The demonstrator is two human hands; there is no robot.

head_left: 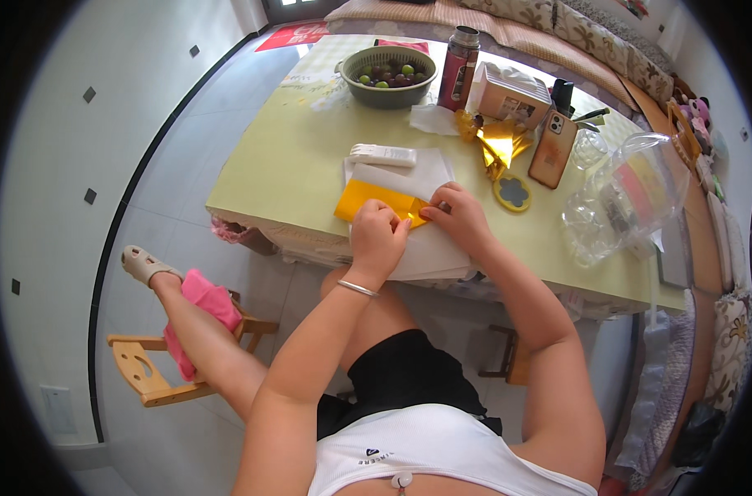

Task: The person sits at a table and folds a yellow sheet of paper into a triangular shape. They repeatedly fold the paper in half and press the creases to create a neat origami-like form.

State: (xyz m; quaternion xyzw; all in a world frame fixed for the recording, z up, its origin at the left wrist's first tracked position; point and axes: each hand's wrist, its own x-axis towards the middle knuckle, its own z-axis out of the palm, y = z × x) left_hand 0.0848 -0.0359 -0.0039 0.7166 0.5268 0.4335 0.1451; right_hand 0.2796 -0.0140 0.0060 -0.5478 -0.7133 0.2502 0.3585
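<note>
A shiny gold-yellow sheet of paper [362,197] lies at the near edge of the table, over white paper. My left hand [380,236] pinches its lower edge near the middle. At its right end, my right hand [458,217] grips the corner between thumb and fingers; a fold shows there. Beneath and behind the gold sheet are white sheets [429,165]. On them, just beyond the gold sheet, rests a white, narrow stapler-like object [382,155]. A crumpled gold foil piece [498,145] and a round yellow-rimmed grey disc [512,193] lie to the right.
Toward the back stand a colander of grapes [388,78], a dark red thermos [460,70] and a tissue box [515,95]. A phone [553,150] and clear plastic packaging [628,198] are at the right. A wooden chair [144,372] stands by my left leg.
</note>
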